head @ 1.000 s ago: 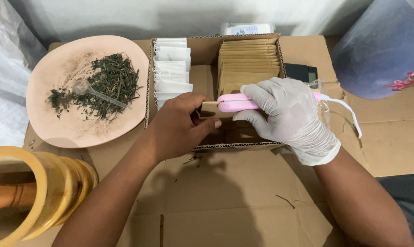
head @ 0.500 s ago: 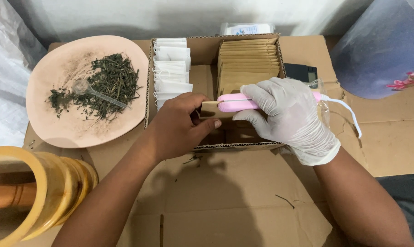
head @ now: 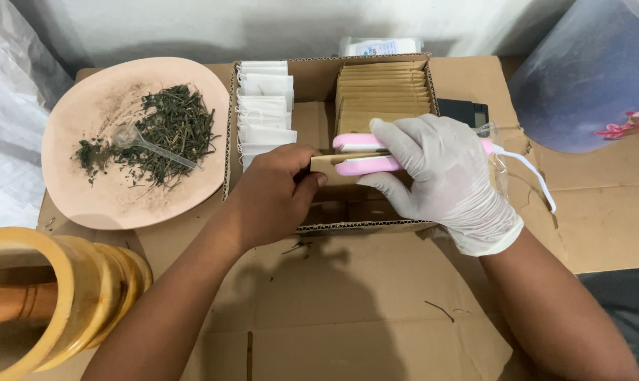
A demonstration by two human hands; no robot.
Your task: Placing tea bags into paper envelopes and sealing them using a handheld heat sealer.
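Right hand: the right hand (head: 443, 173), in a white disposable glove, is clenched around a pink handheld clamp-shaped sealer (head: 365, 155) with a white cord (head: 534, 176) trailing toward 3 o'clock.
Left hand: the bare left hand (head: 273, 194) grips with its fingers (head: 309, 180) the left end of a flat brown paper sachet (head: 326, 164).
Sachet position: centre of view, over the box; its upper edge lies between the two pink arms of the sealer, which are pressed together on it.
Box: an open brown corrugated cardboard box (head: 263, 233) sits on flattened cardboard covering the desk (head: 362, 310).
Box contents, left: a row of white filter-paper bags (head: 263, 106) stands on edge along the 9 o'clock wall.
Box contents, right: a dense stack of brown paper sachets (head: 383, 88) stands toward 12 o'clock.
Plate: a round pale pink plate (head: 86, 204), at 10 o'clock of the box, holds a pile of dried green herb (head: 167, 127) and a clear plastic spoon (head: 143, 141) lying in it.
Mortar: a yellow wooden mortar (head: 65, 296) at 8 o'clock, lying tilted, with a wooden pestle (head: 16, 303) inside.
Other: a small black device (head: 471, 111) lies just beside the box at 2 o'clock; a blue translucent plastic container (head: 587, 70) lies beyond it.
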